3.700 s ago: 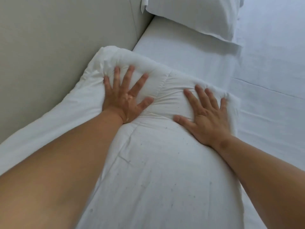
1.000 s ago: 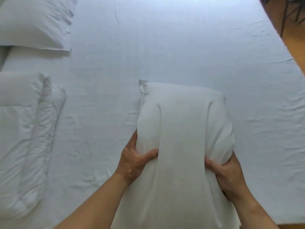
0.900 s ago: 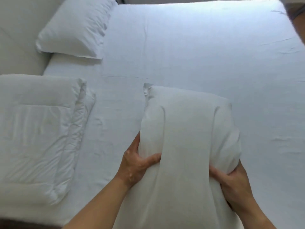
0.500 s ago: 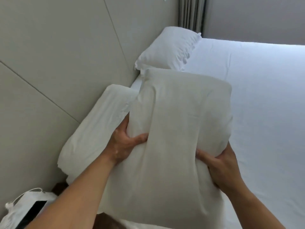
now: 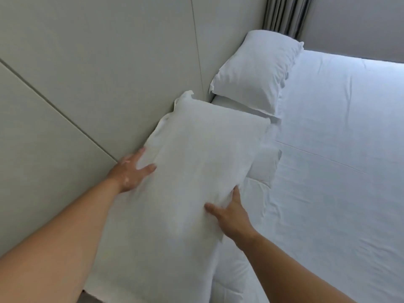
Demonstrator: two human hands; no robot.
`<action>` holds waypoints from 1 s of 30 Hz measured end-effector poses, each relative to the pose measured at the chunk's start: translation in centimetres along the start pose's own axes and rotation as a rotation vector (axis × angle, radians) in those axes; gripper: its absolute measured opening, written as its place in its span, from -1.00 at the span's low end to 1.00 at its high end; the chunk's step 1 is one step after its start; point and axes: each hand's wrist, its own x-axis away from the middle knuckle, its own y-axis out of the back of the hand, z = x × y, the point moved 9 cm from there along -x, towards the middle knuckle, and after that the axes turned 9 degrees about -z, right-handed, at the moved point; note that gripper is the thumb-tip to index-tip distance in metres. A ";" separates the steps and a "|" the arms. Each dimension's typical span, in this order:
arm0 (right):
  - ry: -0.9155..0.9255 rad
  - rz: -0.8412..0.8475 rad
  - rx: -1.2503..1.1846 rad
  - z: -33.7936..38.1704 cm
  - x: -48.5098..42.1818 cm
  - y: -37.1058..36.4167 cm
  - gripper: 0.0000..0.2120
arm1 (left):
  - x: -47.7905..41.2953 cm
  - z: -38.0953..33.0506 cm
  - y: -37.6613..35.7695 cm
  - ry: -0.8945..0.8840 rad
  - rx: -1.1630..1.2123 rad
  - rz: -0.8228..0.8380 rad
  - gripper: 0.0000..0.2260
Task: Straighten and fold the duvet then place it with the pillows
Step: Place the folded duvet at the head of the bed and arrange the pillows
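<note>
A white pillow (image 5: 196,171) lies lengthwise on top of the folded white duvet (image 5: 263,169), against the headboard. My left hand (image 5: 132,170) holds the pillow's left edge beside the headboard, thumb on top. My right hand (image 5: 232,212) grips the pillow's right edge, thumb on top and fingers tucked under it. The duvet shows only as a strip to the right of the pillow and below my right hand. A second white pillow (image 5: 255,73) lies further up the bed, close to the far end of the held one.
The grey panelled headboard (image 5: 98,73) fills the left side. A white sheet covers the mattress (image 5: 338,160) on the right. A grey curtain (image 5: 284,14) hangs behind the far pillow.
Earlier both palms pressed on the folded duvet. Then I picked a pillow up from the middle of the bed, carried it left and set it down on the duvet by the headboard.
</note>
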 end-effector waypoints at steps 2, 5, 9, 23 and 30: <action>-0.139 0.015 0.044 -2.9 -0.4 -1.3 0.09 | 0.0 0.4 -4.9 -0.018 -0.046 0.070 -0.25; -0.255 0.012 -0.042 -5.2 -0.7 -2.0 0.10 | 0.3 0.4 -8.8 -0.002 -0.153 0.061 -0.25; -0.249 -0.041 -0.110 -5.6 -1.1 -2.1 -0.14 | 0.0 0.0 -8.6 0.028 -0.212 0.000 -0.27; 0.070 -0.162 0.455 1.8 -6.9 6.7 -0.01 | -1.8 -10.2 -9.8 -0.231 -0.240 -0.124 -0.31; 0.286 -0.171 0.636 7.3 -16.9 12.2 -0.21 | -5.8 -17.9 -11.0 -0.376 -0.345 -0.131 -0.33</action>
